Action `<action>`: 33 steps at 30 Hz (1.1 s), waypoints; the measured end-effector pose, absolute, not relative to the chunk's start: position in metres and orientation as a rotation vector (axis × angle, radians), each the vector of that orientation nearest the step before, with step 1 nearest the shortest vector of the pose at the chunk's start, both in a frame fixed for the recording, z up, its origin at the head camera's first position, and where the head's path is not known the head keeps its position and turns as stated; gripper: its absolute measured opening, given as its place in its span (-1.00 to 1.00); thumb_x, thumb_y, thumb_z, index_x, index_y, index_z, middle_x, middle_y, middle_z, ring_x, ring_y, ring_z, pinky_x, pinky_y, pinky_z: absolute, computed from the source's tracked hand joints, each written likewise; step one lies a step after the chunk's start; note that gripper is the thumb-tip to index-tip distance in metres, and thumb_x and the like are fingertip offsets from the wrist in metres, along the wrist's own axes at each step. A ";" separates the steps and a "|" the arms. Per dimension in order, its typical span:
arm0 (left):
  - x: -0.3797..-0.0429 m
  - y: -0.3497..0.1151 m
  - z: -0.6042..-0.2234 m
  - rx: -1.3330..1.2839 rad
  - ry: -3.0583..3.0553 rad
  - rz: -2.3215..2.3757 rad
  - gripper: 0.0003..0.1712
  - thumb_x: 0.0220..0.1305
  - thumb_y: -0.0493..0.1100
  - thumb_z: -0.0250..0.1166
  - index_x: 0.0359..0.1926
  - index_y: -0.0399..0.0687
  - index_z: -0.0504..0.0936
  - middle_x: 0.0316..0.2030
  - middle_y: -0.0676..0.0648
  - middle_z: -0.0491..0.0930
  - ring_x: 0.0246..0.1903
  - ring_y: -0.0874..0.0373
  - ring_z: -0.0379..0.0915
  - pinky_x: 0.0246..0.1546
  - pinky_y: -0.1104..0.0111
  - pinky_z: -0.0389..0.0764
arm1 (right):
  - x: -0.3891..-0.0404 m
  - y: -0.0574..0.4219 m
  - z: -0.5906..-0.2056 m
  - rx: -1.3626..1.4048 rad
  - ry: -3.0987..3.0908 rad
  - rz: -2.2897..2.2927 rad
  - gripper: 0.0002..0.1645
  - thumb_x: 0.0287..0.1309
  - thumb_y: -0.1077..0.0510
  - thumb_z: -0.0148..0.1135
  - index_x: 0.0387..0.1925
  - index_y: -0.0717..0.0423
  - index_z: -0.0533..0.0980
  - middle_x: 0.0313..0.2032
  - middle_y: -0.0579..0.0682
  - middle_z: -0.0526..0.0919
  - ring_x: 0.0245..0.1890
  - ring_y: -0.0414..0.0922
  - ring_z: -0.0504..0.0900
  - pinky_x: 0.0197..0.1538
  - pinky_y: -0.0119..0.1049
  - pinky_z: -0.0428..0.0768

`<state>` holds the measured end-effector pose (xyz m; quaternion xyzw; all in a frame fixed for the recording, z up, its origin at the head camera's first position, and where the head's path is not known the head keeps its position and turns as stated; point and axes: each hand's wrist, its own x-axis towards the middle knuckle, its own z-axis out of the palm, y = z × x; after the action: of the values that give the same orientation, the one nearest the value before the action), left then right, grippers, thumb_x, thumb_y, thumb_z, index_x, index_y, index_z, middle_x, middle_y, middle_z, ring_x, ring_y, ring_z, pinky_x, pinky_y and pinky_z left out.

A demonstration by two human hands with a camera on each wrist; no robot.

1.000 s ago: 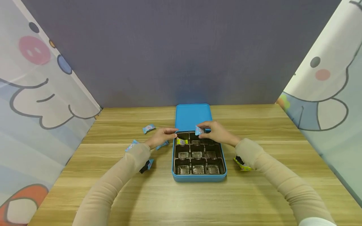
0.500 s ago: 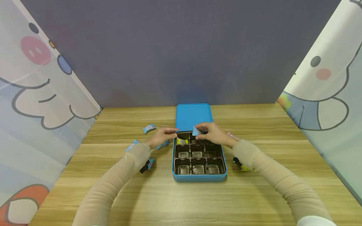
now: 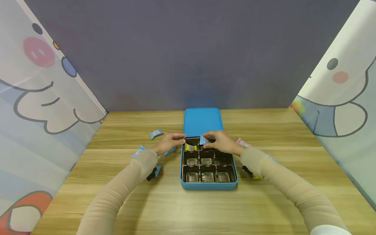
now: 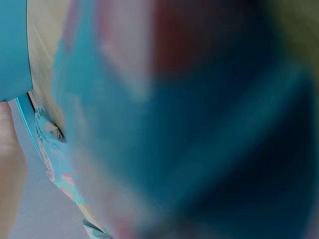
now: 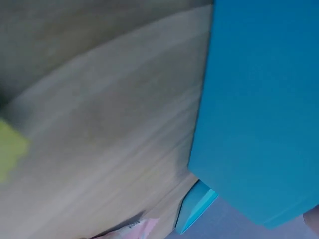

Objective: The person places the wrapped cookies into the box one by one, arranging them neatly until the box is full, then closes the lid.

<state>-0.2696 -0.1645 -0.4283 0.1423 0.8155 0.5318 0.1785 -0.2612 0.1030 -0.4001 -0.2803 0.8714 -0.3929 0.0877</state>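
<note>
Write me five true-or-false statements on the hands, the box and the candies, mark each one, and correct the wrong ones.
1. The right hand pinches a blue-wrapped candy. True.
2. The blue lid is closed over the box. False: it lies open behind the box.
3. A yellow-wrapped candy lies in the back left compartment. True.
4. The left hand is at the box's front right corner. False: it is at the back left corner.
5. Each front-row compartment holds a candy. False: all three are empty.
</note>
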 end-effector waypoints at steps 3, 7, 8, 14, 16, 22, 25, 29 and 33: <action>-0.269 -0.164 -0.428 0.419 2.306 1.507 -0.49 0.26 0.04 0.18 0.21 0.11 0.43 0.26 -0.03 0.30 0.23 0.02 0.25 0.22 0.12 0.35 | -0.257 0.104 -0.400 -0.861 2.627 -1.141 -0.38 -0.01 0.13 0.36 0.13 0.18 0.44 0.06 0.13 0.54 0.10 0.03 0.50 0.18 -0.13 0.46; -0.269 -0.165 -0.428 0.428 2.317 1.503 -0.49 0.25 0.06 0.18 0.21 0.11 0.43 0.25 -0.03 0.31 0.22 0.02 0.26 0.22 0.11 0.35 | -0.254 0.105 -0.400 -0.884 2.647 -1.131 -0.38 -0.01 0.11 0.35 0.13 0.18 0.44 0.05 0.11 0.55 0.09 0.02 0.50 0.19 -0.14 0.46; -0.269 -0.165 -0.428 0.427 2.315 1.501 -0.49 0.25 0.06 0.18 0.21 0.11 0.43 0.25 -0.02 0.31 0.22 0.02 0.26 0.22 0.11 0.34 | -0.254 0.106 -0.401 -0.889 2.651 -1.126 -0.38 -0.01 0.11 0.35 0.13 0.18 0.44 0.05 0.11 0.55 0.09 0.02 0.50 0.19 -0.14 0.46; -0.269 -0.167 -0.428 0.414 2.313 1.488 -0.49 0.26 0.06 0.17 0.22 0.10 0.42 0.25 -0.04 0.31 0.22 0.00 0.26 0.23 0.10 0.33 | -0.255 0.105 -0.402 -0.950 2.722 -1.012 -0.37 0.00 0.05 0.34 0.13 0.16 0.44 0.02 0.07 0.57 0.03 -0.02 0.53 0.12 -0.12 0.51; -0.269 -0.167 -0.427 0.416 2.321 1.487 -0.48 0.26 0.06 0.17 0.22 0.09 0.41 0.26 -0.05 0.31 0.22 -0.01 0.25 0.23 0.09 0.33 | -0.255 0.104 -0.402 -0.962 2.742 -0.981 -0.39 0.01 0.04 0.34 0.12 0.15 0.45 0.02 0.06 0.57 0.02 -0.03 0.54 0.08 -0.12 0.53; -0.269 -0.166 -0.427 0.404 2.328 1.491 -0.49 0.27 0.03 0.16 0.22 0.08 0.42 0.26 -0.05 0.31 0.23 0.00 0.25 0.22 0.09 0.34 | -0.253 0.105 -0.402 -0.992 2.758 -0.958 -0.41 0.04 0.06 0.32 0.12 0.16 0.45 0.03 0.08 0.56 0.02 -0.01 0.54 0.07 -0.13 0.53; -0.269 -0.165 -0.427 0.398 2.333 1.495 -0.50 0.27 0.02 0.16 0.22 0.08 0.42 0.26 -0.04 0.30 0.23 0.01 0.25 0.22 0.11 0.35 | -0.254 0.106 -0.403 -1.006 2.763 -0.957 -0.42 0.05 0.07 0.32 0.12 0.15 0.45 0.04 0.08 0.56 0.02 -0.01 0.54 0.08 -0.14 0.53; -0.269 -0.164 -0.427 0.408 2.306 1.513 -0.48 0.27 0.02 0.16 0.23 0.06 0.40 0.27 -0.04 0.30 0.23 0.01 0.25 0.22 0.13 0.36 | -0.254 0.107 -0.403 -1.026 2.779 -0.944 -0.43 0.04 0.08 0.32 0.11 0.16 0.45 0.03 0.09 0.57 0.02 -0.01 0.55 0.08 -0.14 0.54; -0.266 -0.165 -0.427 0.405 2.287 1.530 -0.49 0.28 0.00 0.16 0.23 0.06 0.41 0.26 -0.05 0.30 0.23 0.00 0.25 0.21 0.13 0.36 | -0.254 0.106 -0.403 -1.037 2.790 -0.908 -0.43 0.05 0.06 0.32 0.11 0.15 0.46 0.03 0.08 0.57 0.01 -0.01 0.55 0.07 -0.14 0.54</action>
<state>-0.2663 -0.1648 -0.4271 0.1432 0.8089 0.5413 0.1793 -0.2537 0.1062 -0.4032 -0.3332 0.8965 -0.2917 0.0149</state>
